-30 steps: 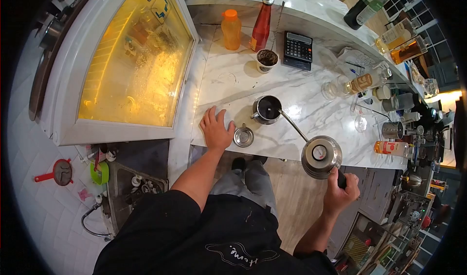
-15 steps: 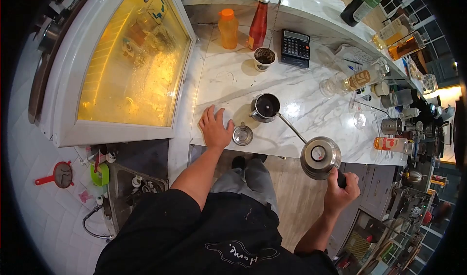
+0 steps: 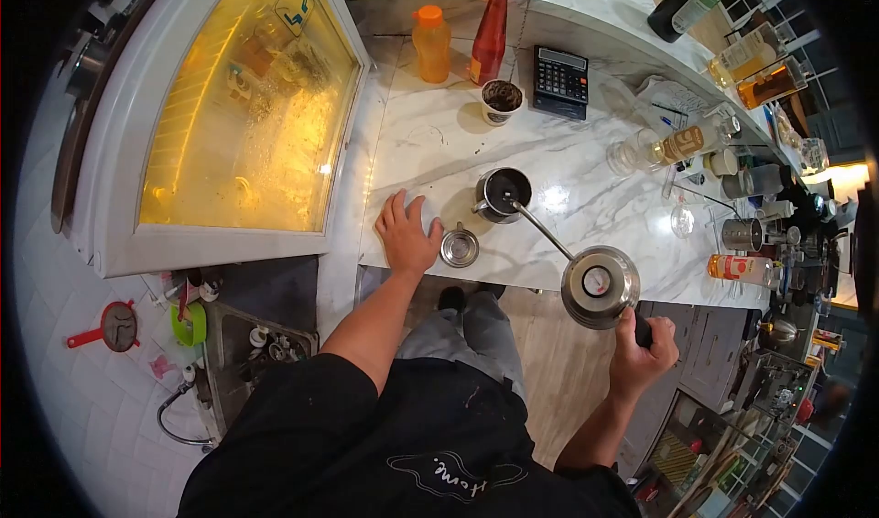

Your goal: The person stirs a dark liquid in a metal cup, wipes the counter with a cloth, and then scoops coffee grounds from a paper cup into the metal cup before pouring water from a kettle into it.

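Note:
My right hand grips the black handle of a steel gooseneck kettle, which has a round dial on its lid. The kettle's thin spout reaches over the rim of a metal cup with dark contents; whether water is flowing I cannot make out. My left hand lies on the marble counter with its fingers spread, holding nothing. Just right of its fingertips sits a small round metal piece with a tab, like a coffee filter's lid or press.
Farther back stand a paper cup of dark grounds, an orange bottle, a red bottle and a calculator. Several bottles and jars line the right side. A glass-door fridge borders the left, above a sink.
The kettle has moved slightly forward, and its spout tip now reaches farther over the metal cup. My left hand stays in place on the counter.

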{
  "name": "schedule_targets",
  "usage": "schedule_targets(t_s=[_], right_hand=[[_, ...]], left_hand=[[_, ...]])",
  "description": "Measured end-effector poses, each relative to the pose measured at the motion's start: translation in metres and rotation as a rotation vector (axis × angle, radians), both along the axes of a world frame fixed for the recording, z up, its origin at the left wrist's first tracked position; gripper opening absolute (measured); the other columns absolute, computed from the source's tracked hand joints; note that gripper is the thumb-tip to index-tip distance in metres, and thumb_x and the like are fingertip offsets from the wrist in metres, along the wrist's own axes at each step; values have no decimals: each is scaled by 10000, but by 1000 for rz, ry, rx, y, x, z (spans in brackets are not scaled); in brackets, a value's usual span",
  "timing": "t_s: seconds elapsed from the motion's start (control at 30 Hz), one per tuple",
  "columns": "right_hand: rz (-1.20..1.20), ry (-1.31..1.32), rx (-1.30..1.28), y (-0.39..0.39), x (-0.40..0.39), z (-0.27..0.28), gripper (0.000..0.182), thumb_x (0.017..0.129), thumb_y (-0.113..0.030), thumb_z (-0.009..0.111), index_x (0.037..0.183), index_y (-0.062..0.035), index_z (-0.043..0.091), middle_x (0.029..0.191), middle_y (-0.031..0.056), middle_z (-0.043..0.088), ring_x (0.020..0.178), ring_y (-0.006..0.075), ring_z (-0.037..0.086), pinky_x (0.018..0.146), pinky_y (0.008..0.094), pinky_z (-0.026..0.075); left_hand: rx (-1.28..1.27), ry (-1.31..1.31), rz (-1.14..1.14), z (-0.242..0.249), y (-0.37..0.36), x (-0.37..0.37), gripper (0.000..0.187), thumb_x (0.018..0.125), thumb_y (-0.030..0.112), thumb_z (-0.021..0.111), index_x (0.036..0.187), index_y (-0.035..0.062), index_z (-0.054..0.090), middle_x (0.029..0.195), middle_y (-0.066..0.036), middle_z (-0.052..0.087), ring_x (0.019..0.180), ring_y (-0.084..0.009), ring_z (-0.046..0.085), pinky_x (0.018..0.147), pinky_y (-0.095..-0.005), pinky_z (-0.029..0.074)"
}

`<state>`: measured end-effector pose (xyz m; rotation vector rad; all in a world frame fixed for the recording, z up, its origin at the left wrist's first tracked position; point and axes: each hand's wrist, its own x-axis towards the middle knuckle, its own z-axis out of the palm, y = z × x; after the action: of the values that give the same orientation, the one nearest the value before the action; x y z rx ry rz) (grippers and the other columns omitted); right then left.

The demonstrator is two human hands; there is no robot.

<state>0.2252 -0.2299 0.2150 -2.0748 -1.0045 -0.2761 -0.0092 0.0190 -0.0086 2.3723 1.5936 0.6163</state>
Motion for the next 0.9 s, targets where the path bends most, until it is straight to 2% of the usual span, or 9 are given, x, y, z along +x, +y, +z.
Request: schedule_targets(t_s=[0.37, 0.9], right_hand=[[-78, 15, -17, -1, 4, 6, 326, 776, -4, 846, 705, -19, 528, 611, 57, 464, 619, 194, 383, 590, 329, 351], [-7, 10, -5, -5, 7, 5, 304, 781, 4, 839, 724, -10, 540, 625, 69, 488, 604, 201, 411, 590, 337, 360]], left_hand=[[23, -3, 14, 0, 0, 1, 530, 861, 325, 739, 1325, 93, 635, 1486, -178, 493, 1435, -385, 394, 1172, -551, 287], [4, 8, 2, 0, 0, 0, 555, 871, 317, 740, 1359, 90, 605, 1515, -183, 460, 1443, -389, 369, 1176, -558, 270]])
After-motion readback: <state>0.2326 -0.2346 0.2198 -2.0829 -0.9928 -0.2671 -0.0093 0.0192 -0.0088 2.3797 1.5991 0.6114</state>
